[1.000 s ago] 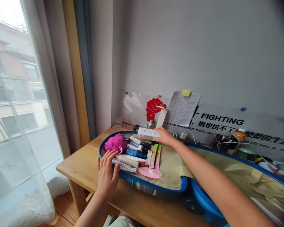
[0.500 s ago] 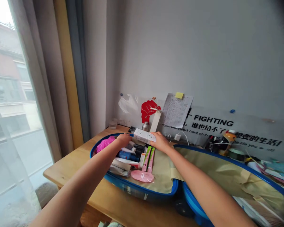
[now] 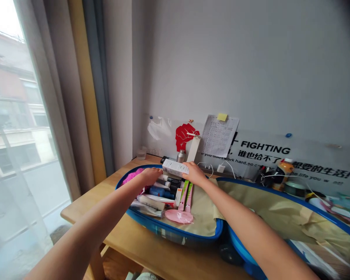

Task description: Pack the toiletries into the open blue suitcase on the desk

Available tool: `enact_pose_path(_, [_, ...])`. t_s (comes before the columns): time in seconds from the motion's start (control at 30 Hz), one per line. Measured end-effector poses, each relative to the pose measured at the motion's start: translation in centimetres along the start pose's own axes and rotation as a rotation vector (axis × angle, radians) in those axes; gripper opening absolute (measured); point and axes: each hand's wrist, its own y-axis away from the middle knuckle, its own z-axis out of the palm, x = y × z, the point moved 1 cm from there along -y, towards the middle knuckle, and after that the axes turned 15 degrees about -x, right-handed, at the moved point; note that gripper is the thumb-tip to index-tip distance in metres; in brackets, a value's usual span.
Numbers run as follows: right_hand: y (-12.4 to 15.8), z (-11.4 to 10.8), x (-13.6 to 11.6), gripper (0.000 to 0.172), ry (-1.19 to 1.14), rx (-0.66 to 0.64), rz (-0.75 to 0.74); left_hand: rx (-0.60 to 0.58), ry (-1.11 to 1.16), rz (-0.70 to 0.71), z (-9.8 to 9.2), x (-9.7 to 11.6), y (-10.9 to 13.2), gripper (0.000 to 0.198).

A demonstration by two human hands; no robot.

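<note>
An open blue suitcase (image 3: pixel 192 238) with a tan lining lies on a wooden desk (image 3: pixel 111 198). Its left half holds several toiletry tubes and bottles (image 3: pixel 160 192), a pink bath sponge (image 3: pixel 131 175), two pink and green sticks (image 3: pixel 186 192) and a pink flat item (image 3: pixel 179 216). My right hand (image 3: pixel 194 174) grips a white rectangular box (image 3: pixel 175 168) above the toiletries. My left hand (image 3: pixel 150 175) reaches over the sponge, fingers curled down onto the tubes beside the box's left end.
The right half of the suitcase (image 3: pixel 280 217) is lined with tan fabric. Against the wall stand a small metal bottle (image 3: pixel 180 156), a charger with cable (image 3: pixel 221 168), a printed sheet (image 3: pixel 218 136) and a banner reading FIGHTING. Curtains and a window are at the left.
My left hand left the suitcase's near rim and reached over the pink sponge to the tubes by the box. The right hand keeps hold of the white box, shifted slightly left.
</note>
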Motion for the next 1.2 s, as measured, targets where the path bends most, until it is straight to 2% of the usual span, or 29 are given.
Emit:
enact_pose_path(0.1, [-0.8, 0.3, -0.9, 0.050, 0.013, -0.036, -0.036, 0.022, 0.014, 0.007, 0.3, 0.8, 2.1, 0.035])
enact_pose_path(0.23, [-2.5, 1.3, -2.8, 0.046, 0.026, -0.084, -0.106, -0.067, 0.020, 0.030, 0.9, 2.0, 4.6, 0.035])
enact_pose_path(0.33, [-3.9, 2.4, -4.4, 0.044, 0.032, -0.112, -0.161, -0.076, -0.007, 0.016, 1.0, 2.8, 5.9, 0.034])
enact_pose_path(0.57, [-5.6, 3.9, -5.7, 0.044, 0.031, -0.153, -0.232, -0.094, -0.002, -0.018, 0.7, 3.3, 7.0, 0.036])
enact_pose_path(0.77, [-5.5, 3.4, -5.2, 0.047, 0.018, -0.168, -0.260, -0.024, 0.024, -0.002, 0.9, 3.2, 6.9, 0.036])
enact_pose_path(0.87, [-4.4, 1.7, -3.8, 0.054, -0.009, -0.142, -0.271, -0.038, 0.029, -0.006, 1.0, 3.1, 6.8, 0.035])
enact_pose_path(0.97, [-2.2, -1.0, -0.9, 0.057, -0.039, -0.100, -0.273, -0.049, 0.031, -0.002, 1.2, 3.0, 6.8, 0.036])
enact_pose_path(1.1, [2.3, -5.0, 5.0, 0.052, -0.070, -0.046, -0.202, -0.055, 0.027, 0.001, 1.4, 2.8, 6.9, 0.039])
enact_pose_path(1.2, [6.4, -7.2, 9.9, 0.045, -0.080, -0.065, -0.075, 0.030, 0.043, -0.008, 1.4, 2.4, 7.5, 0.043])
